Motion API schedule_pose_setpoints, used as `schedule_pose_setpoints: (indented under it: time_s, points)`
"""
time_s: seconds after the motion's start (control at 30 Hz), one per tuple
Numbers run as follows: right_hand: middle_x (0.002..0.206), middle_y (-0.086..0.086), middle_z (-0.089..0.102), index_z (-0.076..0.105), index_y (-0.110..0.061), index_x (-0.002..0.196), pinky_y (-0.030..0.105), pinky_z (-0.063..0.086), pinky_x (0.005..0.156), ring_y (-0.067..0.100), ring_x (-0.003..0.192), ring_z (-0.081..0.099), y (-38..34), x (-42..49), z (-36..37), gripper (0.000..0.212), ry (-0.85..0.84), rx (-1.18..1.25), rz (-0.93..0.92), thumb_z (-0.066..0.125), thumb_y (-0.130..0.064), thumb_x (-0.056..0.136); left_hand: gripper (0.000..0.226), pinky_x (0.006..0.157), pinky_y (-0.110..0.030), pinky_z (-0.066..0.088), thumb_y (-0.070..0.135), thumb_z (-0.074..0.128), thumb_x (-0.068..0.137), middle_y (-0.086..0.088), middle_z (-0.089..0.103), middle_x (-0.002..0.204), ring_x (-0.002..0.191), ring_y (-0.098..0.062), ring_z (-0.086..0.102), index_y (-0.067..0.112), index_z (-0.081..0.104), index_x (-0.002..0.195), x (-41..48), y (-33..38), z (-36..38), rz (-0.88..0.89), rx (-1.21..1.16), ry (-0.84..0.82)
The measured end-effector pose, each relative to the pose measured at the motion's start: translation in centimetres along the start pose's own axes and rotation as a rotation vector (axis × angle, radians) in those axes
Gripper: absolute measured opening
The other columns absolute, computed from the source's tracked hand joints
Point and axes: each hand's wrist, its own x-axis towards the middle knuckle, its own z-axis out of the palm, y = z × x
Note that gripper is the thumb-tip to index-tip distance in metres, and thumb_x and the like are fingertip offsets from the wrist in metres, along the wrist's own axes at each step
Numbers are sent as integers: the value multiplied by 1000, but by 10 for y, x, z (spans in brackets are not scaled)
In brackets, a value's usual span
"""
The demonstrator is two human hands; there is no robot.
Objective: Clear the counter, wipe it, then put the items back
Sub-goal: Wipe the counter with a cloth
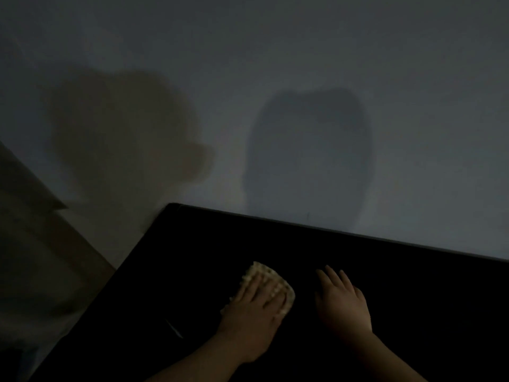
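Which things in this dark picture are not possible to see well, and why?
Head view: counter surface, too dark to show dirt or wetness.
Head view: most of the cloth, covered by the left hand.
Head view: left forearm and right forearm, cut off by the bottom edge.
Head view: pale streak beside the left wrist, too dim to identify.

No readable text anywhere.
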Motion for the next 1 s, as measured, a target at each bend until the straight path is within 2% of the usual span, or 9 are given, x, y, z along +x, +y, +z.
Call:
schedule_pose_setpoints:
  time_s: [0.1,0.3,0.4,0.5,0.57,0.7,0.83,0.9,1.0]
  points:
    - [160,-6,6,13,-26,151,37,12,119,19,147,3,-2,14,2,53,3,-25,-4,27,-34,101,66,117,-47,-8,32,0,88,-8,5,158,145,-35,3,21,19,151,28,-19,8,43,64,-83]
    - [160,-5,3,10,-27,151,38,8,119,21,147,0,-1,21,0,53,-48,-39,-21,27,-32,102,53,118,-41,-9,40,16,101,-2,-6,160,147,-29,-11,27,4,152,94,-33,6,-504,-227,-224]
    - [160,-6,2,11,-28,151,38,8,118,21,148,0,-2,20,2,53,-35,-24,-11,28,-31,101,73,116,-44,-12,45,-7,85,-6,7,160,147,-30,-1,24,13,152,92,4,8,-243,-199,-140]
    - [160,-7,1,9,-30,151,37,7,118,20,148,0,0,20,1,54,-32,-36,-20,27,-30,100,65,115,-52,24,36,16,83,-10,47,144,135,-34,40,22,47,138,85,-3,11,101,-68,-142]
    - [160,-7,0,8,-29,151,37,6,118,19,147,-1,1,20,-2,54,-55,-31,-28,27,-30,101,61,114,-56,23,28,22,83,-13,54,135,128,-35,48,18,50,136,94,-42,15,31,26,-70]
    - [160,-7,-2,6,-29,151,36,4,119,19,147,-3,1,20,-3,54,-61,-21,-29,27,-33,101,58,120,-42,-1,33,11,93,-7,17,158,146,-30,10,21,22,150,106,-73,6,-488,-149,-92]
    - [160,-8,-5,3,-31,151,36,4,119,18,147,-4,-3,20,3,57,-32,-47,4,27,-32,100,52,109,-46,34,31,32,80,-7,65,124,115,-32,60,23,66,119,92,-12,18,-34,-148,-36]
    - [159,-8,-3,4,-31,151,35,5,118,18,147,-3,-2,21,3,56,-25,-54,-2,27,-31,101,49,97,-49,48,29,37,76,-5,69,115,108,-30,64,21,70,112,91,-31,21,125,-34,-41]
    - [159,-8,-4,2,-30,151,35,4,119,18,147,-4,-1,20,-2,55,-73,-45,-19,26,-31,102,50,112,-56,25,20,34,86,-15,56,132,125,-37,50,15,56,130,102,-86,6,-162,-50,58]
